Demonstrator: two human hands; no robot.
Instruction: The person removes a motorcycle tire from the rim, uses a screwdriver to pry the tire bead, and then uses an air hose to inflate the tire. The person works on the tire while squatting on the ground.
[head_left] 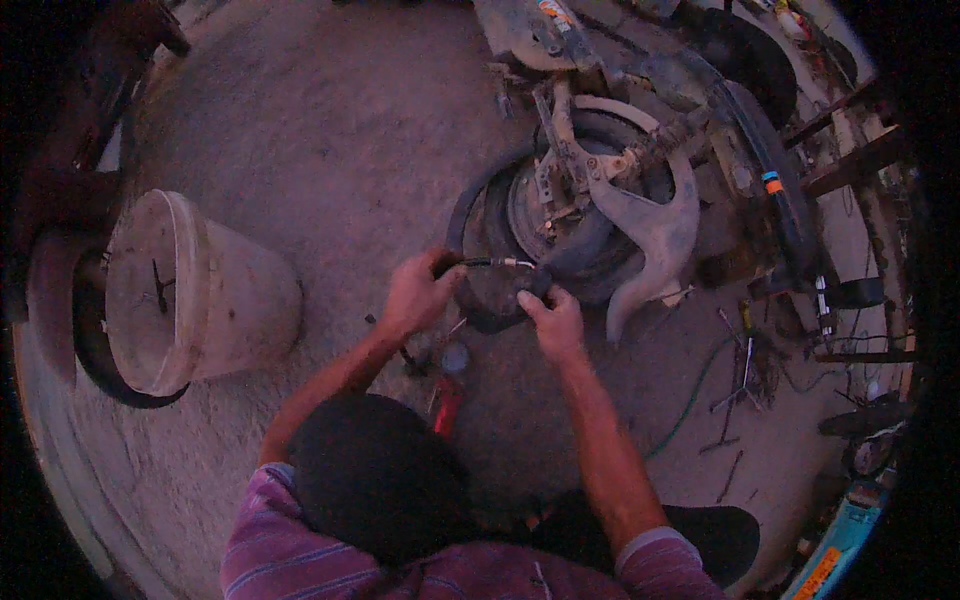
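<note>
My left hand (420,290) is closed round a thin dark hose (485,262) with a pale metal end fitting that points to the right. The fitting reaches the black rubber near my right hand (555,320); whether it is joined there I cannot tell. My right thumb and fingers pinch a black rubber tube (490,318), which looks like an inner tube and loops toward the wheel. Just beyond lies the wheel (520,205) of a dusty motorcycle, under its light-coloured swingarm (650,215). A red pump (446,405) with a round gauge (455,358) is below, between my forearms.
At left a pale plastic bucket (240,290) lies tipped on its side by a dark tyre (130,385). Loose tools, among them a T-shaped wrench (722,430), and a green cord (690,400) lie on the dusty ground at right. A teal object (840,545) stands lower right.
</note>
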